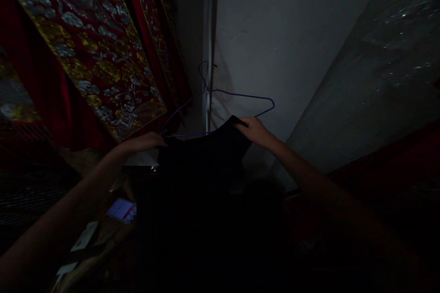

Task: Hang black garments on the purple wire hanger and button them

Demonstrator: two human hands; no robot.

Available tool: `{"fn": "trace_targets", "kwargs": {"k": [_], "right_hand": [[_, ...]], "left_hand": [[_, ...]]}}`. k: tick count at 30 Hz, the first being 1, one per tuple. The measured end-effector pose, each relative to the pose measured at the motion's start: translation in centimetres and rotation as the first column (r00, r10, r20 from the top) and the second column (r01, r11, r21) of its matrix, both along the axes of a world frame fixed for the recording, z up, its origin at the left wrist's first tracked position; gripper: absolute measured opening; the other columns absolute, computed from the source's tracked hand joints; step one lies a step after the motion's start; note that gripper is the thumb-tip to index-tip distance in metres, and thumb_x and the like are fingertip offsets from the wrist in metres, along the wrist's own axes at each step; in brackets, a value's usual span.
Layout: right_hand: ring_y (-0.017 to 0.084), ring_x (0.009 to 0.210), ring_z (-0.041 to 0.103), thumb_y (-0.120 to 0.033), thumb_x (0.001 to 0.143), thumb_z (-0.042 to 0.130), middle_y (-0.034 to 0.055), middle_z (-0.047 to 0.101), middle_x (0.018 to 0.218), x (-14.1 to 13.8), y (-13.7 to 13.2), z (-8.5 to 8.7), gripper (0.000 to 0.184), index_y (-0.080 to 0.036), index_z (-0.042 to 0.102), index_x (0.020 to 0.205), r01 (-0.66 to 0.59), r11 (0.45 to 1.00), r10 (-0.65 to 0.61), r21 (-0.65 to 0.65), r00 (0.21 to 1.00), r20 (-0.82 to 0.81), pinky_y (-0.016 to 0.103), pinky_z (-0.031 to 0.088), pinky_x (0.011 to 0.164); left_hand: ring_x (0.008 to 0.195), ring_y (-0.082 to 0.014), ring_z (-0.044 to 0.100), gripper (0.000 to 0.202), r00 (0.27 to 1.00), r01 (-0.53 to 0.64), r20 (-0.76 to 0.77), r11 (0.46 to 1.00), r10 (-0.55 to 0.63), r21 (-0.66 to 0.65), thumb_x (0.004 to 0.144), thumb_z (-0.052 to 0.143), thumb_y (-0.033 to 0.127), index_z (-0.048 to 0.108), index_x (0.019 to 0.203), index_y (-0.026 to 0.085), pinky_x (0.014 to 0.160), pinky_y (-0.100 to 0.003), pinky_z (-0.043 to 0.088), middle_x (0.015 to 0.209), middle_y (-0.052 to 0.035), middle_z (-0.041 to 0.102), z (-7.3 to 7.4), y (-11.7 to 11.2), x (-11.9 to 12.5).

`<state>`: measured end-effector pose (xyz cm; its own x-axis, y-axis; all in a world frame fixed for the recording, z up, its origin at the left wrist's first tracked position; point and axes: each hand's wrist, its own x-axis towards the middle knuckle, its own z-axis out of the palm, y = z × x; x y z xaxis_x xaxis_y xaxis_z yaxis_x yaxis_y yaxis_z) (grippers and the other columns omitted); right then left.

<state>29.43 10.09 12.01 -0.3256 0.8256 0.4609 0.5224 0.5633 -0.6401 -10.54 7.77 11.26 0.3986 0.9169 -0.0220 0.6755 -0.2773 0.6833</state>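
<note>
Evidently, left hand [146, 141] and right hand [255, 130] each pinch the black cloth [206, 158] by its upper edge; hanger [240, 95] lies just above (contact is unclear), long axis crosswise, both hands similarly near.

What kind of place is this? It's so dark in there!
Maybe a dim corner where costumes or fancy cloths are kept, though I can't be sure. Red cloth with shiny gold and silver patterns hangs at the left, and a bluish hanger shows beyond the black cloth.
</note>
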Motion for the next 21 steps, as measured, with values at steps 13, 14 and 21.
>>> {"fn": "trace_targets", "kwargs": {"k": [13,14,21], "right_hand": [[0.022,0.091,0.064,-0.026,0.08,0.055,0.0084,0.07,0.1,0.8,1.3,-2.2,0.032,-0.017,0.066,0.108,0.194,0.958,-0.14,0.209,0.959,-0.248,0.037,0.048,0.088],[0.022,0.091,0.064,-0.023,0.079,0.054,0.0087,0.069,0.104,1.5,1.9,-2.0,0.042,-0.016,0.062,0.12,0.273,0.933,-0.195,0.234,0.931,-0.308,0.037,0.049,0.088],[0.023,0.076,0.064,-0.029,0.077,0.067,0.0036,0.069,0.072,6.1,5.4,1.5,0.016,-0.015,0.071,0.083,0.193,0.981,-0.189,-0.014,0.94,-0.285,0.036,0.052,0.074]], "left_hand": [[0.101,-0.025,0.065,0.042,0.993,0.021,-0.103,0.777,0.056,0.629,0.083,0.048,0.021,0.06,0.123,0.015,0.092,-0.036,0.049,0.112,-0.0104,0.069,5.5,1.8,6.0],[0.098,-0.0246,0.066,0.039,0.991,0.046,-0.13,0.786,0.044,0.617,0.084,0.046,0.022,0.062,0.119,0.015,0.091,-0.035,0.05,0.11,-0.0101,0.07,5.6,1.9,5.9],[0.09,-0.0224,0.067,0.038,0.98,0.013,-0.166,0.801,0.108,0.599,0.089,0.047,0.032,0.065,0.12,0.02,0.085,-0.033,0.051,0.105,-0.0055,0.073,7.3,1.9,3.9]]}}
